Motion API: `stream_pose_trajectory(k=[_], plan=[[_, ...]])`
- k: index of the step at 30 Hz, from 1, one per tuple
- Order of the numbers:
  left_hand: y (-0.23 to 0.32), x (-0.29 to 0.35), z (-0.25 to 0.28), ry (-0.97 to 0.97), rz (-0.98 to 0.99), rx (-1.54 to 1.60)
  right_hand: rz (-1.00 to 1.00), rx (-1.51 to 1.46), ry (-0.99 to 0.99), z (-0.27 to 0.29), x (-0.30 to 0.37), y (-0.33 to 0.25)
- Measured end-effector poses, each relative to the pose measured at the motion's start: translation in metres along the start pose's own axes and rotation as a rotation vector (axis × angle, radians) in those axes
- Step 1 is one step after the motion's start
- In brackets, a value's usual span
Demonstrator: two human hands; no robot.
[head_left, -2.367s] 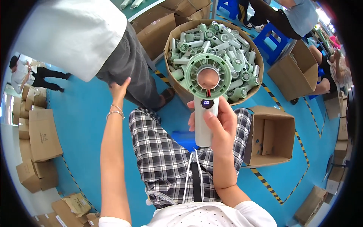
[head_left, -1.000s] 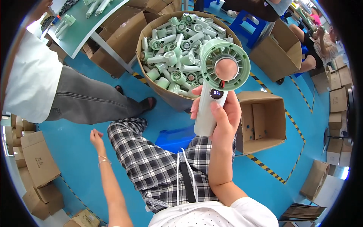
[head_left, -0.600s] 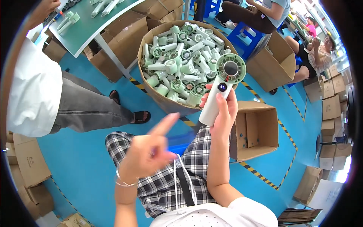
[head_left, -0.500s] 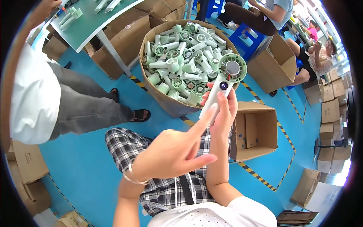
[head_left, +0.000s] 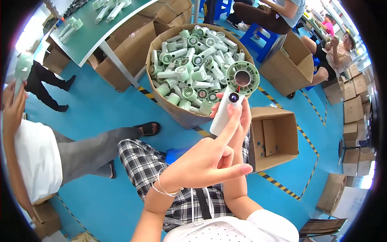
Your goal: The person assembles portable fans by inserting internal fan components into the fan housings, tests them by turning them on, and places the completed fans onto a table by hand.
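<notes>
A white handheld fan [head_left: 221, 117] with a pale green round head and a small dark lit display is held upright by my right hand [head_left: 244, 115], its fingers wrapped round the handle. My left hand [head_left: 199, 163], with bracelets at the wrist, holds nothing; its index finger reaches onto the handle just below the display. Its thumb sticks out to the right and the other fingers are curled. Behind the fan head stands a large cardboard box [head_left: 177, 115] heaped with similar fans [head_left: 199, 84].
An open cardboard box [head_left: 278, 163] sits right of my legs. A green-topped table [head_left: 86, 38] bears several fans. A co-worker in a white top [head_left: 38, 161] stands close on my left, holding up a fan [head_left: 24, 66]. Other people sit at the far right, near blue stools [head_left: 258, 42].
My left hand has moved right, its index finger now lower on the handle. The fan has shifted slightly left. The co-worker on the left has moved and a raised fan has come into view.
</notes>
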State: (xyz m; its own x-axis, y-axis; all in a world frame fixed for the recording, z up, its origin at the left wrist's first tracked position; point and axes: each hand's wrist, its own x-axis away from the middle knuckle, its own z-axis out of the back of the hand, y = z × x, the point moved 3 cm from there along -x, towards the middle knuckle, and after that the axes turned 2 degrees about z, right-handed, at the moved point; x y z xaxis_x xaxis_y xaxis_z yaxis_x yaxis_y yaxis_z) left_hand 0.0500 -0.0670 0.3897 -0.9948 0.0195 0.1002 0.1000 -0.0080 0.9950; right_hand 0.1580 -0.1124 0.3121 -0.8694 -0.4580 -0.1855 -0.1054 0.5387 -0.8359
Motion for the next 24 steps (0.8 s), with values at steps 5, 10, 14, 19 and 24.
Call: stream_pose_trajectory(k=[5, 10, 14, 19, 24], plan=[[-0.005, 0.006, 0.006, 0.026, -0.001, -0.004, -0.029, 0.009, -0.072, -0.005, 0.003, 0.007], [-0.010, 0.007, 0.006, 0.037, -0.018, -0.003, -0.024, 0.013, -0.095, -0.012, 0.006, 0.008], [-0.009, 0.006, 0.005, 0.028, -0.002, 0.022, -0.045, 0.018, -0.092, -0.012, 0.006, 0.007], [-0.010, 0.007, 0.004, 0.038, -0.008, 0.016, -0.036, 0.008, -0.114, -0.012, 0.007, 0.008], [-0.014, 0.009, 0.005, 0.050, -0.003, 0.002, -0.039, 0.016, -0.111, -0.015, 0.009, 0.010]])
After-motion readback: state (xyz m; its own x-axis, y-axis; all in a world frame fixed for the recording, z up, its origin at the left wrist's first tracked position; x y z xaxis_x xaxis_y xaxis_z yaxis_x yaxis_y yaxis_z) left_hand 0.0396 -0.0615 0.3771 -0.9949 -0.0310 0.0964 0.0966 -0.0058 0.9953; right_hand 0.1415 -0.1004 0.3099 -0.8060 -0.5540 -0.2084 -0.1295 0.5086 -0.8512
